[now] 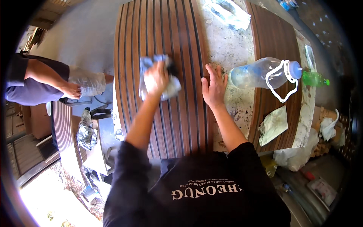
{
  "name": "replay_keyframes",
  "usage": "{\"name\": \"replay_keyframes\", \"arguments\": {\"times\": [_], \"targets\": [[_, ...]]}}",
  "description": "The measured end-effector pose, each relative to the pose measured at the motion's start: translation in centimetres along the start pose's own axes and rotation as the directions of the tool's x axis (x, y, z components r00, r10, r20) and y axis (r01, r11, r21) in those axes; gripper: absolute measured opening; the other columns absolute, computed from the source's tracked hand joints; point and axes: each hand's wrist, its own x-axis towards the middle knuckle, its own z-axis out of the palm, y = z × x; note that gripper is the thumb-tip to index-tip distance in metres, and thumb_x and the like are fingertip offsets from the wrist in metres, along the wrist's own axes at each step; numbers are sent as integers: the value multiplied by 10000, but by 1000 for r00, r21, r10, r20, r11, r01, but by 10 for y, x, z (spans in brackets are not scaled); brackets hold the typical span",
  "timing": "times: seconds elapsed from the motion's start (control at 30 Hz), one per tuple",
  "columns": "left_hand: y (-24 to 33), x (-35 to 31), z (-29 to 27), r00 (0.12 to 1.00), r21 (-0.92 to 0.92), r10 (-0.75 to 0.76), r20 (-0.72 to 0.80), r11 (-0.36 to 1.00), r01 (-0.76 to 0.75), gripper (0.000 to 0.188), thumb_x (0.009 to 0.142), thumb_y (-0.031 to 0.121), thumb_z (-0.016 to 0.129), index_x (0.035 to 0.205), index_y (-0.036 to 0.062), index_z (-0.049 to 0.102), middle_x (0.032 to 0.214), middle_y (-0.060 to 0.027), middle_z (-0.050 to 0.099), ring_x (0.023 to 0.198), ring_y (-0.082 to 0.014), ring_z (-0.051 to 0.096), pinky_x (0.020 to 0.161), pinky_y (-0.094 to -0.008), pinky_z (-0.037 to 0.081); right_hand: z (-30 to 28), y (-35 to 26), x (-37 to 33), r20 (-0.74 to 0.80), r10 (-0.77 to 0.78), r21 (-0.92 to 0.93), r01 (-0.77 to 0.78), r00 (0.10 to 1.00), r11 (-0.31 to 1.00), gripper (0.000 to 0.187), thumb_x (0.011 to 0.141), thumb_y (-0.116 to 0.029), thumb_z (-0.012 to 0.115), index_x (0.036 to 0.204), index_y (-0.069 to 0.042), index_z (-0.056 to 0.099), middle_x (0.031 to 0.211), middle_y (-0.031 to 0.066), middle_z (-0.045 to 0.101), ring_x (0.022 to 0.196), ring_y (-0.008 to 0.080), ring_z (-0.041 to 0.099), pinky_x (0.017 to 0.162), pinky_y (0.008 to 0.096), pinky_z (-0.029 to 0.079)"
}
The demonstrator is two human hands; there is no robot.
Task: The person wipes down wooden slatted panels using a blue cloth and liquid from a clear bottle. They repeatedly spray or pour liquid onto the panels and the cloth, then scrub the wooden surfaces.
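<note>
A brown slatted wood panel with dark grooves lies lengthwise in front of me. My left hand presses a crumpled blue and white cloth against its slats, the fingers closed over it. My right hand rests at the panel's right edge, fingers apart and nothing held. To the right of that hand, a large clear plastic bottle with a blue cap and white carrying loop lies on its side.
A plain brown board and a pale folded cloth on it lie at the right of the stained white table. Behind the blue cap is a green bottle. Crumpled plastic lies at the far side. Another person is at the left.
</note>
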Motion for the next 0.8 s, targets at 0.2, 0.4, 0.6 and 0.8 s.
{"name": "replay_keyframes", "arguments": {"times": [0.2, 0.4, 0.6, 0.8], "targets": [[7, 6, -12, 981, 62, 5, 194, 998, -17, 163, 799, 124, 601, 918, 101, 492, 745, -176, 635, 664, -367, 650, 564, -462, 518, 0, 3, 6, -15, 12, 46, -12, 1000, 999, 487, 899, -234, 555, 1363, -157, 433, 1382, 60, 513, 1364, 367, 351, 1108, 599, 171], [50, -134, -78, 944, -53, 128, 303, 992, -118, 131, 680, -1, 535, 790, 64, 506, 621, -133, 552, 547, -304, 581, 527, -428, 485, -2, -8, 4, -7, 62, -16, -62, 998, 998, 505, 892, -224, 562, 1375, -159, 428, 1386, 48, 510, 1355, 358, 366, 1091, 604, 206], [3, 6, -14, 950, 115, -112, 292, 990, 82, 159, 790, 80, 595, 935, 93, 530, 716, -131, 627, 581, -320, 628, 532, -405, 519, -3, -9, 5, 0, 100, -41, -100, 995, 994, 505, 891, -253, 579, 1373, -183, 448, 1380, 4, 525, 1355, 324, 383, 1087, 562, 222], [-6, 98, 0, 927, 345, -193, 323, 936, 74, 185, 857, 192, 509, 1027, 118, 508, 824, -181, 680, 788, -387, 665, 652, -490, 517, -1, -11, 12, 11, 89, -5, -89, 996, 996, 478, 892, -250, 579, 1351, -181, 465, 1374, 13, 532, 1357, 329, 378, 1089, 567, 218]]}}
